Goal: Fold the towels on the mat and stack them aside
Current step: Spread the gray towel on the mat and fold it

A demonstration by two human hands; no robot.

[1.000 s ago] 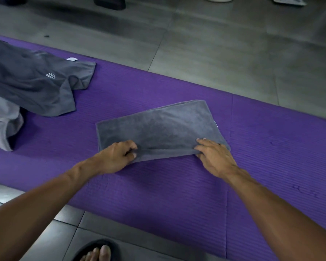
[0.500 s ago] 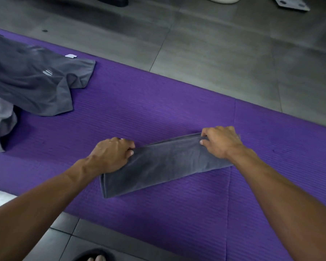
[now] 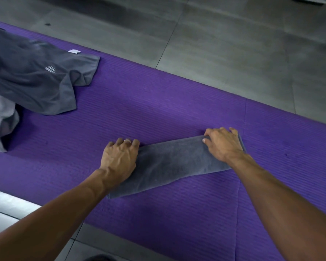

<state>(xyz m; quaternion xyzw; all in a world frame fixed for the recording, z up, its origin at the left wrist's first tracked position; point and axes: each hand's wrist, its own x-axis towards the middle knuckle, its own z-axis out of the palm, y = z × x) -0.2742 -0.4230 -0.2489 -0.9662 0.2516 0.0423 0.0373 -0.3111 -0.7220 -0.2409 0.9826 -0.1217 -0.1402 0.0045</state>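
Head view shows a grey towel (image 3: 177, 162) folded into a long narrow strip, lying slanted across the purple mat (image 3: 158, 110) at centre frame. At its lower-left end, the left hand (image 3: 119, 159) grips with curled fingers. At its upper-right end, the right hand (image 3: 224, 144) grasps the folded edge. In the upper left lies a dark grey cloth (image 3: 32, 78) over a paler one (image 3: 0, 121).

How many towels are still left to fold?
No finished stack is in view. In hand: one grey towel, already folded into a narrow strip on the purple mat, with the left hand and right hand curled on its two ends. Left: finishing and setting it aside, then the loose grey cloths heaped at the mat's left end; I cannot count them.
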